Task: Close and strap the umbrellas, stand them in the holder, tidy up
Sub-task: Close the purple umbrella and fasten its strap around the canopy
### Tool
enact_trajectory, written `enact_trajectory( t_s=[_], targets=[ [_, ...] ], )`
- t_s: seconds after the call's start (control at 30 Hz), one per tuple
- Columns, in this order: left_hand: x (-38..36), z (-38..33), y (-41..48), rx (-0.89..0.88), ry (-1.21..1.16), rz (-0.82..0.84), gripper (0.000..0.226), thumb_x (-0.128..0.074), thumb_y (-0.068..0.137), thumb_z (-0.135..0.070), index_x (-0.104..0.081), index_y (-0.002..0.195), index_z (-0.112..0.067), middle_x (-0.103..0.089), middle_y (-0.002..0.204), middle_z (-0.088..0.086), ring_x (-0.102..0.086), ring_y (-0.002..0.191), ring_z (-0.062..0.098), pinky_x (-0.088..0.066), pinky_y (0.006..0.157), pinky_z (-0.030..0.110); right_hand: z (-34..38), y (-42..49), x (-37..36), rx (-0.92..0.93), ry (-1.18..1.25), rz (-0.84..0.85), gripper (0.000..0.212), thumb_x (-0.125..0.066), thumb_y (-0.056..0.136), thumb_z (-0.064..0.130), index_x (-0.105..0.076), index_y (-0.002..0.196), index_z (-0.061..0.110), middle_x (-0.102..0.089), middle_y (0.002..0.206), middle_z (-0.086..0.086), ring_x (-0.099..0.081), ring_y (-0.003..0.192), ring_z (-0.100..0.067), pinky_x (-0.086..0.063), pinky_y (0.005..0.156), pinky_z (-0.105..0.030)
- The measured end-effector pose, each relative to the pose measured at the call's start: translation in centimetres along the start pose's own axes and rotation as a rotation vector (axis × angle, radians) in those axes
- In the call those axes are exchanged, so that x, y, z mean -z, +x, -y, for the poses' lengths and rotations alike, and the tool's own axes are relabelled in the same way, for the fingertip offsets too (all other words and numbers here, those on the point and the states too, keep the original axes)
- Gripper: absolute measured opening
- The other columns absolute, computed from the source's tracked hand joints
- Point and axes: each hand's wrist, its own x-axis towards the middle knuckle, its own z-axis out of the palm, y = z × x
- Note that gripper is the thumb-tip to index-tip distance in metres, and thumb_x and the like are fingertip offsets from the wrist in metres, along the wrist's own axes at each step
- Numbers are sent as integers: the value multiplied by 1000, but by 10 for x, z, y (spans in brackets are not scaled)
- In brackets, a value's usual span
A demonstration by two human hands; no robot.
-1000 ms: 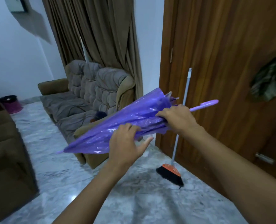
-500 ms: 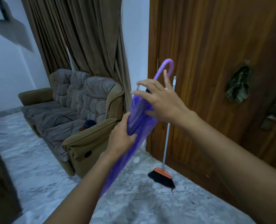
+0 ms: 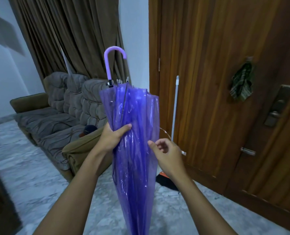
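The purple umbrella (image 3: pixel 134 150) stood upright in our grip, folded but loose, its hooked handle (image 3: pixel 113 61) at the top and its tip below the frame's edge. Our left hand (image 3: pixel 112 138) was clamped around its canopy on the side toward the sofa (image 3: pixel 59 116). Our right hand (image 3: pixel 168 155), fingers loosely curled, pinched a thin strap (image 3: pixel 168 135) on the umbrella's far side, toward the broom (image 3: pixel 174 112) against the wooden door (image 3: pixel 217 82).
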Motion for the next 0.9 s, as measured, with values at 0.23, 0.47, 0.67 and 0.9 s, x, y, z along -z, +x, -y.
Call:
enact_trajectory(
  t_s=[0.23,0.47,0.67,0.9],
  targets=[
    [3,-3,-15,120,-198,145,31,-64,90,-14,-62,121,-9,-73,108,12,-73,89,22,-60,71,31,29,-10,-22,-146,585,387,37,-59,90,51,-55,126,39,-70,121,9,-68,109,-9,-56,92,-33],
    [-4,-4,-14,-4,-121,52,35,-57,96,-24,-51,128,-12,-69,114,1,-69,98,14,-57,73,18,33,-5,-45,25,357,188,43,-63,96,24,-50,137,22,-67,122,6,-66,108,-3,-55,87,-20],
    [-18,4,-20,-314,220,-517,43,-69,88,-34,-34,107,-19,-49,103,2,-54,91,14,-48,78,25,43,-4,-60,109,204,35,33,-59,97,21,-54,130,25,-65,115,14,-63,104,1,-53,91,-23],
    [-15,2,-38,-163,41,-77,36,-58,94,-46,-58,120,-22,-72,110,-1,-69,101,11,-54,86,30,49,-6,-61,234,27,-78,37,-56,98,15,-56,132,30,-57,125,10,-58,107,1,-48,85,-8]
  ],
)
